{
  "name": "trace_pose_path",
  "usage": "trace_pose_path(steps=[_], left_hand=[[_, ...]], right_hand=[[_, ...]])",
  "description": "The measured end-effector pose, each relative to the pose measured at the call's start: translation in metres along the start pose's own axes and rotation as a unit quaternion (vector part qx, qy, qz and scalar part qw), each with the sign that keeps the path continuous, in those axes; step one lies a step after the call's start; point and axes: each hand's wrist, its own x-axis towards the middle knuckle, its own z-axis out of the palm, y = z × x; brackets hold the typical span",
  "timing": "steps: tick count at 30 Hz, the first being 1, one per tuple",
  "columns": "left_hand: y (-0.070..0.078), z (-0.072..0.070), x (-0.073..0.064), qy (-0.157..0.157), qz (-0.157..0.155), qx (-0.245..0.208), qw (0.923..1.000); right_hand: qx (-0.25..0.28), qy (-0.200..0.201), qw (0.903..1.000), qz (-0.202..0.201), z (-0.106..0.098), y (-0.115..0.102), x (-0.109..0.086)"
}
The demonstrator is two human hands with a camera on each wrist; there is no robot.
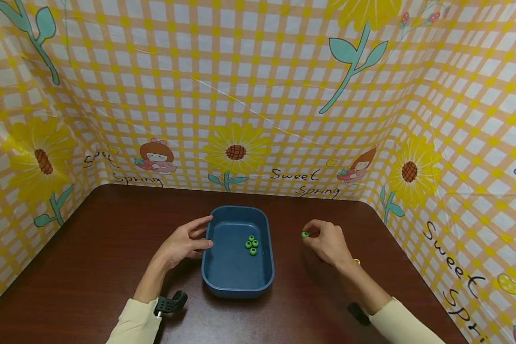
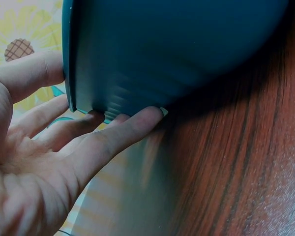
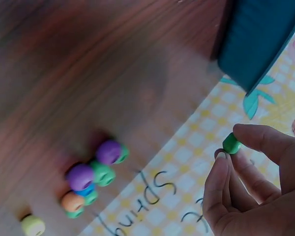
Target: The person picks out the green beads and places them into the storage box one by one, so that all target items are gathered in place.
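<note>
Green bead [image 1: 305, 234] sits pinched at the fingertips of the right-hand grip [image 1: 328, 241], clear of the palm.

the right grip [image 3: 268, 199] pinches a green bead [image 3: 231, 143]; a multicoloured bead cluster [image 3: 80, 177] lies on the brown table [image 3: 88, 88].

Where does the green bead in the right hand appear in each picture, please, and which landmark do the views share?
Head: the green bead is right of and below centre, at the fingertips of the right hand.
Left wrist: not in this picture.
Right wrist: right of and slightly below centre, pinched in the same hand.
Shared landmark: the blue box, lower middle in head, upper part in left wrist, upper right in right wrist.
</note>
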Motion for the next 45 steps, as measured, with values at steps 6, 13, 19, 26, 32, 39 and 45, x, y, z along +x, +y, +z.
trace_pose_path(steps=[6, 13, 19, 26, 32, 39, 45], left_hand=[[-0.001, 0.0, -0.001, 0.003, -0.005, 0.0, 1.0], [-0.002, -0.002, -0.001, 0.011, -0.011, -0.001, 0.9999], [-0.002, -0.002, 0.0, 0.009, -0.009, 0.002, 0.9999], [0.0, 0.0, 0.0, 0.008, -0.008, 0.001, 0.9999], [0.0, 0.0, -0.001, 0.008, -0.008, 0.002, 0.9999], [0.001, 0.0, -0.001, 0.007, -0.007, 0.001, 1.0], [0.001, 0.0, 0.0, 0.007, -0.007, 0.001, 1.0]], right_hand=[[0.009, -0.011, 0.9998, -0.011, 0.009, -0.021, 0.006], [0.026, -0.031, 0.999, -0.019, 0.02, -0.045, 0.012], [0.032, -0.042, 0.9981, -0.033, 0.03, -0.063, 0.015], [0.035, -0.044, 0.9978, -0.035, 0.038, -0.08, 0.016], [0.046, -0.047, 0.9969, -0.041, 0.047, -0.09, 0.016], [0.056, -0.046, 0.9957, -0.057, 0.054, -0.099, 0.015], [0.05, -0.055, 0.9955, -0.059, 0.063, -0.101, 0.012]])
